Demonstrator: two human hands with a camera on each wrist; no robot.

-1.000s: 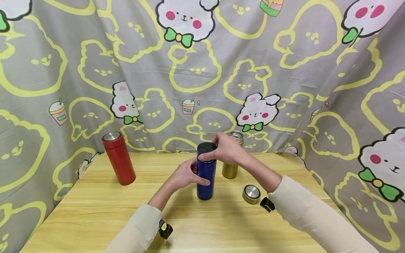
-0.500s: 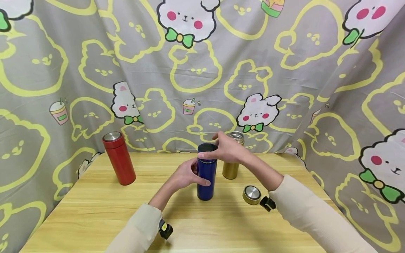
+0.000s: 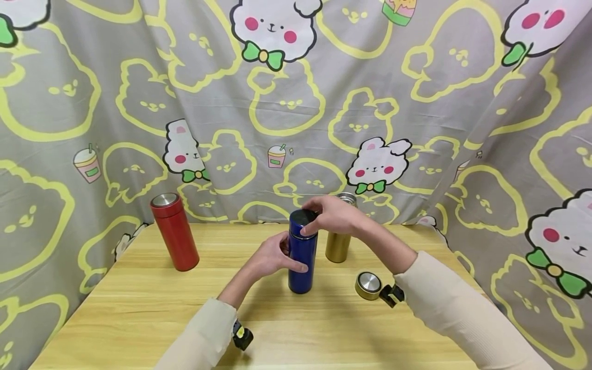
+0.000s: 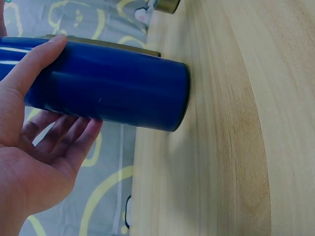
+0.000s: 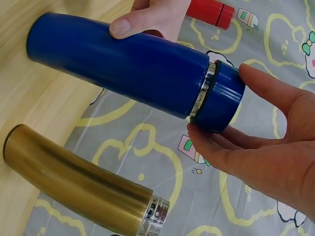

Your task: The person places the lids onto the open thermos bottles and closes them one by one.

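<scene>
A blue thermos bottle [image 3: 300, 277] stands upright near the middle of the table. My left hand [image 3: 272, 255] grips its body, thumb across the front and fingers behind, as the left wrist view also shows. At the top, my right hand [image 3: 336, 217] holds the blue lid [image 5: 224, 96] between thumb and fingers. A silver steel ring [image 5: 203, 92] shows in the narrow gap between lid and body. Just behind and to the right is a gold thermos bottle [image 3: 337, 249], lidless, its steel neck [image 5: 156, 216] bare.
The gold lid [image 3: 369, 285], silver-topped, lies on the wooden table [image 3: 296, 329] near my right wrist. A red thermos bottle [image 3: 176, 236] with its lid on stands at the left. Patterned grey curtains [image 3: 287, 123] hang behind the table and along its sides.
My right hand's thumb has shifted rightward across the front of the blue lid, and its fingers now reach farther over the top. The left hand and the bottle have stayed in place.
</scene>
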